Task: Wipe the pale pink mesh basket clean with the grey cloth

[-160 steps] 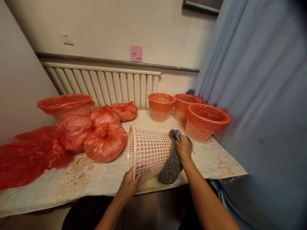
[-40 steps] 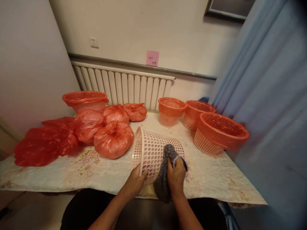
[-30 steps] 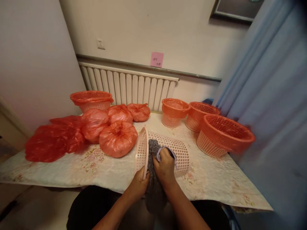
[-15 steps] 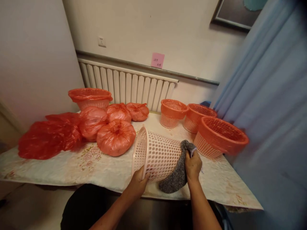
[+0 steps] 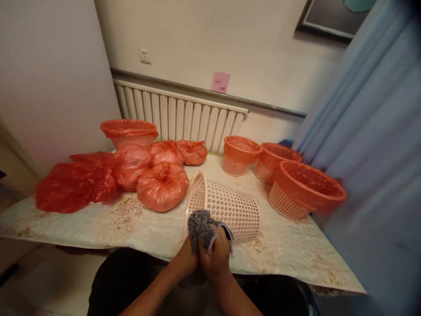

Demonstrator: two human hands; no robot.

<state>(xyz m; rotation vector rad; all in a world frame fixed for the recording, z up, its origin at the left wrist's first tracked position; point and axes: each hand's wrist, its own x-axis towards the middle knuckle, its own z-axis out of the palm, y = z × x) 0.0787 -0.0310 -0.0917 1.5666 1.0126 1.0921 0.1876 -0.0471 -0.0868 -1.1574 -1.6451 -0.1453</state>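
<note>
A pale tablecloth (image 5: 158,232) printed with rose sprays spreads in front of you. Near its front edge, the light pink perforated plastic basket (image 5: 235,208) lies on its side, mouth towards your left. Your right hand (image 5: 217,254) has its fingers curled tightly around a bunched grey cloth (image 5: 200,224) with lilac edging, in front of the basket's rim. Your left hand (image 5: 186,258) is low beside that rim; the cloth covers its fingers, so I can't tell how far they are closed or what they grip.

To your left sit knotted red plastic bags (image 5: 163,188), a loose heap of red plastic (image 5: 67,186) and a red-lined basket (image 5: 133,139). Three more red-lined baskets (image 5: 284,201) stand upright on your right, by a blue curtain (image 5: 368,158).

Behind the tablecloth, a white radiator (image 5: 179,115) runs under a grey pipe (image 5: 263,105). A pink note (image 5: 220,82), a socket (image 5: 144,56) and a dark-framed picture (image 5: 324,27) are on the wall (image 5: 184,39).
</note>
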